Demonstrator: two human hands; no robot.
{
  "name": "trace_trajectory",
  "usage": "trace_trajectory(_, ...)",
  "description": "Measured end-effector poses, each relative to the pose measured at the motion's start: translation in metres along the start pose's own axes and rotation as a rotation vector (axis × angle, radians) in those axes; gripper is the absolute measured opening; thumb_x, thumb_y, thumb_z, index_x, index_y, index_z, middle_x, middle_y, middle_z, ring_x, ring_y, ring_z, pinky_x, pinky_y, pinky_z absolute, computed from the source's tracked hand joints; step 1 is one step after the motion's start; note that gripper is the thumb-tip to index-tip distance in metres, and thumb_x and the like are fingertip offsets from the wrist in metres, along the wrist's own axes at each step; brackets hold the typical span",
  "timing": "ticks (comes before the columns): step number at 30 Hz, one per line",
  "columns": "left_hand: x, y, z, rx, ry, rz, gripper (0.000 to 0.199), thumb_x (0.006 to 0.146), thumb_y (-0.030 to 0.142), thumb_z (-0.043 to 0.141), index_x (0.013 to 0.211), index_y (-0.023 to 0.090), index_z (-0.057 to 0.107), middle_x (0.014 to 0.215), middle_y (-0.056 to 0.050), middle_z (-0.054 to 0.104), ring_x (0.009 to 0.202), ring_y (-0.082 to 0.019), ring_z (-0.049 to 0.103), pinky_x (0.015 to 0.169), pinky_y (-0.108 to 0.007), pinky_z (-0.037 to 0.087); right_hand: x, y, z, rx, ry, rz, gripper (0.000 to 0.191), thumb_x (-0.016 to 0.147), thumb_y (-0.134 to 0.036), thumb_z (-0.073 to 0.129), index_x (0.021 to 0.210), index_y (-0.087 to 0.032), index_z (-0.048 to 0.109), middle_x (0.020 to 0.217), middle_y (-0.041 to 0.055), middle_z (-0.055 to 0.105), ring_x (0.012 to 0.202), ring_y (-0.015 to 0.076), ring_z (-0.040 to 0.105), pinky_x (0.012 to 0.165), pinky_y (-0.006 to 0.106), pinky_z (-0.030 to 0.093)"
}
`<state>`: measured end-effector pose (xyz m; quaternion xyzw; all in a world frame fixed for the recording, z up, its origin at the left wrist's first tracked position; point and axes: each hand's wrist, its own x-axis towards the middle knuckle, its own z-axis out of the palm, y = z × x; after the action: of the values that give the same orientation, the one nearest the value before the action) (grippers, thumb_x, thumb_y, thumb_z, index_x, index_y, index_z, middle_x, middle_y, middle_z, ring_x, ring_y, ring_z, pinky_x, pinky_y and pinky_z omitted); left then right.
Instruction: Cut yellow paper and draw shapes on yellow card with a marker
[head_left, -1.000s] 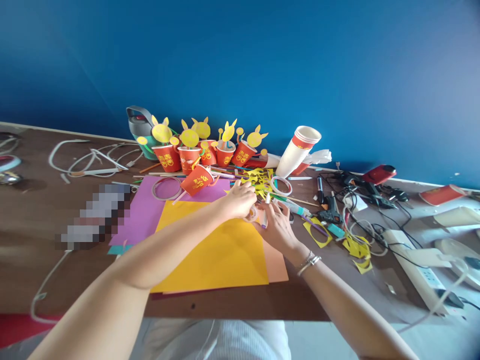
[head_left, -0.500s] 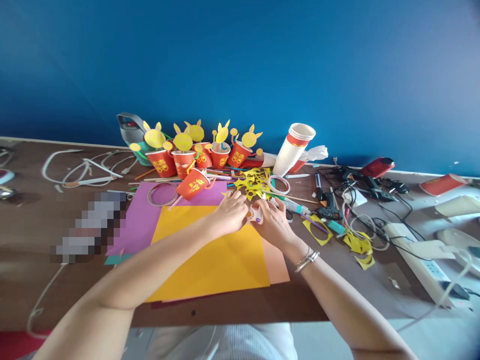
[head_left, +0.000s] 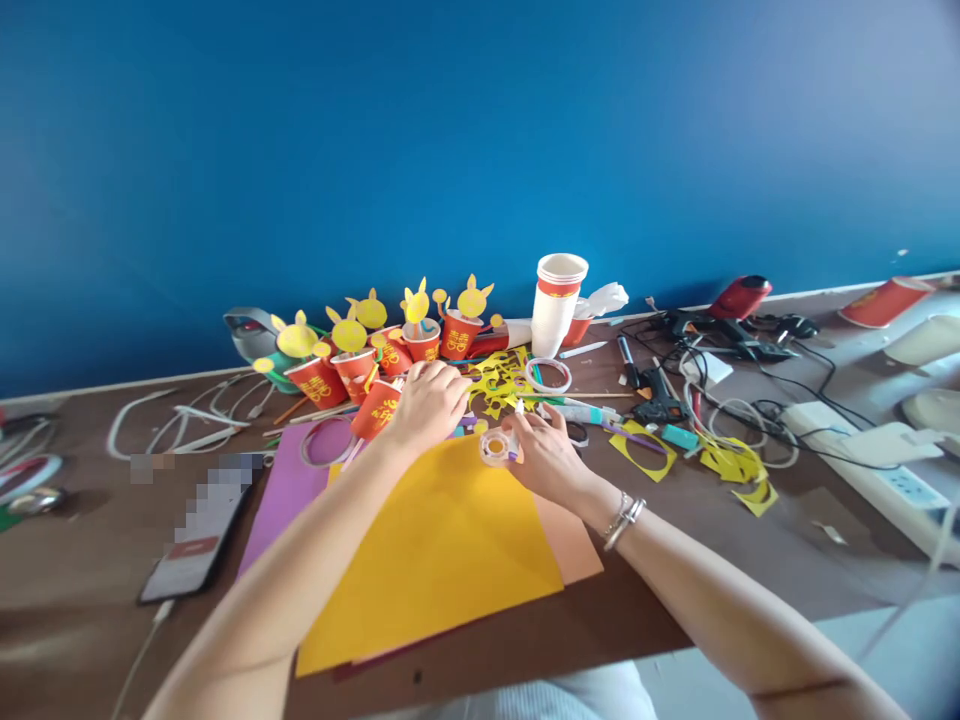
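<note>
In the head view my right hand (head_left: 553,458) grips a small roll of clear tape (head_left: 495,447) with a purple mark. The tape is just above the top edge of a yellow-orange paper sheet (head_left: 435,545). My left hand (head_left: 431,408) is closed, its fingers bent down; whatever is between the fingertips is hidden. It is right beside a tilted red paper cup (head_left: 373,410), which it partly covers. Behind that cup stand several red cups with yellow rabbit-eared paper heads (head_left: 347,335). A small yellow paper circle (head_left: 480,427) lies between my hands.
A tall stack of paper cups (head_left: 556,310) stands behind yellow paper scraps (head_left: 501,380) and a tape ring (head_left: 548,375). To the right are a glue gun (head_left: 660,398), tangled cords and a power strip (head_left: 862,450). A phone (head_left: 199,545) lies left of purple paper (head_left: 274,500).
My left hand has moved away from the tape, left toward the tilted cup. My right hand keeps the tape in nearly the same place. The view has turned slightly.
</note>
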<state>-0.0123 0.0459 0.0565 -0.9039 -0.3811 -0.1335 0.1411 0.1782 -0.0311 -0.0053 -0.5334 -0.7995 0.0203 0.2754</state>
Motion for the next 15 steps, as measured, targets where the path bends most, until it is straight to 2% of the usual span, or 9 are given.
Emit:
trace_trajectory(4, -0.011, 0.018, 0.005, -0.059, 0.093, -0.107, 0.03, 0.093, 0.023, 0.039, 0.115, 0.02, 0.058, 0.106, -0.007, 0.065, 0.103, -0.022, 0.052, 0.092, -0.039, 0.035, 0.0, 0.0, -0.002, 0.023, -0.014, -0.022, 0.034, 0.068, -0.015, 0.061, 0.099, -0.02, 0.048, 0.09, 0.0056, 0.066, 0.091, 0.0238, 0.06, 0.099, 0.043, 0.022)
trace_trajectory(7, -0.03, 0.041, 0.008, -0.061, -0.001, -0.03, 0.029, 0.092, 0.019, 0.04, 0.113, 0.021, 0.06, 0.105, -0.007, 0.065, 0.101, -0.022, 0.054, 0.088, -0.039, 0.039, 0.0, 0.0, -0.003, 0.03, -0.022, -0.012, 0.035, 0.067, -0.014, 0.062, 0.099, -0.019, 0.048, 0.089, 0.0059, 0.066, 0.092, 0.0239, 0.059, 0.099, 0.043, 0.021)
trace_trajectory(9, -0.044, 0.06, 0.009, -0.019, -0.109, 0.024, 0.028, 0.089, 0.017, 0.042, 0.109, 0.018, 0.062, 0.1, -0.01, 0.065, 0.096, -0.024, 0.055, 0.08, -0.038, 0.042, 0.0, 0.0, -0.003, 0.034, -0.03, -0.015, 0.035, 0.067, -0.013, 0.061, 0.1, -0.019, 0.047, 0.088, 0.0055, 0.066, 0.092, 0.0236, 0.059, 0.098, 0.043, 0.021)
trace_trajectory(11, -0.056, 0.08, 0.011, 0.073, -0.165, 0.023, 0.035, 0.085, 0.009, 0.043, 0.116, 0.012, 0.059, 0.104, -0.013, 0.063, 0.095, -0.025, 0.055, 0.075, -0.037, 0.045, -0.001, 0.001, -0.004, 0.04, -0.035, -0.022, 0.034, 0.068, -0.012, 0.059, 0.1, -0.018, 0.047, 0.086, 0.0053, 0.066, 0.093, 0.0233, 0.059, 0.098, 0.042, 0.021)
trace_trajectory(15, -0.069, 0.111, 0.018, 0.267, -0.151, -0.053, 0.051, 0.077, -0.001, 0.042, 0.127, 0.002, 0.05, 0.122, -0.02, 0.055, 0.093, -0.024, 0.056, 0.068, -0.033, 0.048, -0.001, 0.002, -0.004, 0.055, -0.052, -0.018, 0.03, 0.072, -0.012, 0.055, 0.101, -0.017, 0.047, 0.084, 0.0055, 0.066, 0.093, 0.0234, 0.058, 0.098, 0.042, 0.02)
